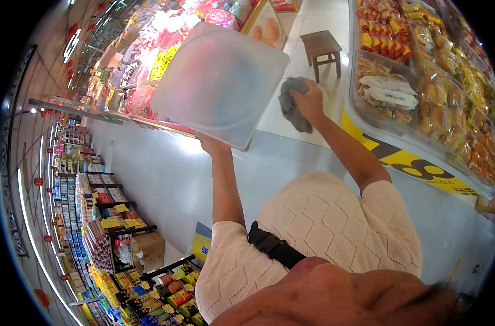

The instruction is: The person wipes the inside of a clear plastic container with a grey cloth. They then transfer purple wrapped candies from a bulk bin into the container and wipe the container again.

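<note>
My left hand (pixel 213 143) grips the lower edge of a translucent, square plastic lid (pixel 219 81), which is held up in front of me; my fingers behind it are hidden. Faint pink and blue tones show through the lid. To its right, my right hand (pixel 309 98) is closed on a crumpled grey cloth (pixel 293 106). The cloth hangs down near the lid's right edge without plainly touching it.
A small wooden stool (pixel 321 45) stands ahead on the tiled floor. At right is a display bin (pixel 353 104) of packaged bread and snacks. Brightly lit candy (pixel 164 61) lies ahead left. Stocked shelves (pixel 121 232) and a cardboard box (pixel 149 250) are at lower left.
</note>
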Action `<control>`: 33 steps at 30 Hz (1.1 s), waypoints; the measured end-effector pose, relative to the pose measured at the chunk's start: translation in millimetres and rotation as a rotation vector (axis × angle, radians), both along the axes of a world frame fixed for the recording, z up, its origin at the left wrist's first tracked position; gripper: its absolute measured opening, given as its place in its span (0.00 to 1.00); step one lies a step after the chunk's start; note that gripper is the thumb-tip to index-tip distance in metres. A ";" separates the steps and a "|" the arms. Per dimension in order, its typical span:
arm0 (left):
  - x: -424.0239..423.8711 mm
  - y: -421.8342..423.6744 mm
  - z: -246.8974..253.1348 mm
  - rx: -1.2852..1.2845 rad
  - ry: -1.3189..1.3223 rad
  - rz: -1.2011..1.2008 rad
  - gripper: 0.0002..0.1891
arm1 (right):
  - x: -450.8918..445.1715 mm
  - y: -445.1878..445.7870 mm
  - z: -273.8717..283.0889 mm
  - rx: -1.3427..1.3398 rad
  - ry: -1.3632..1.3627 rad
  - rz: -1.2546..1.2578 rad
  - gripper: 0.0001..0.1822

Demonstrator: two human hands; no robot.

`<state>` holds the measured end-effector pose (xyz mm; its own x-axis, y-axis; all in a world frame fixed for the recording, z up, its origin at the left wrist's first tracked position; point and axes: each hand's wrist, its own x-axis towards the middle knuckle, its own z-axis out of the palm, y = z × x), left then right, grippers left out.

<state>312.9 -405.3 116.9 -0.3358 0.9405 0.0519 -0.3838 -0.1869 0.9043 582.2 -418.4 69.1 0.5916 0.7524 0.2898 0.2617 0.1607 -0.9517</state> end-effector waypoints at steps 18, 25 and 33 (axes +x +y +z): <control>-9.0 -9.2 -11.9 0.118 0.037 -0.035 0.25 | -4.5 -8.6 85.3 0.236 -0.217 0.070 0.15; -33.7 13.4 -42.6 0.115 0.542 -0.087 0.28 | -76.8 -39.5 121.1 0.566 -0.538 0.345 0.19; -48.9 30.1 -48.1 0.092 0.502 -0.004 0.27 | -38.3 50.9 109.1 0.181 -0.450 0.219 0.19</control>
<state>264.0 -375.1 68.8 -0.2442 0.9257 0.2888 0.0928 -0.2741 0.9572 543.9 -367.4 178.1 0.2134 0.7591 0.6150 0.5795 0.4084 -0.7052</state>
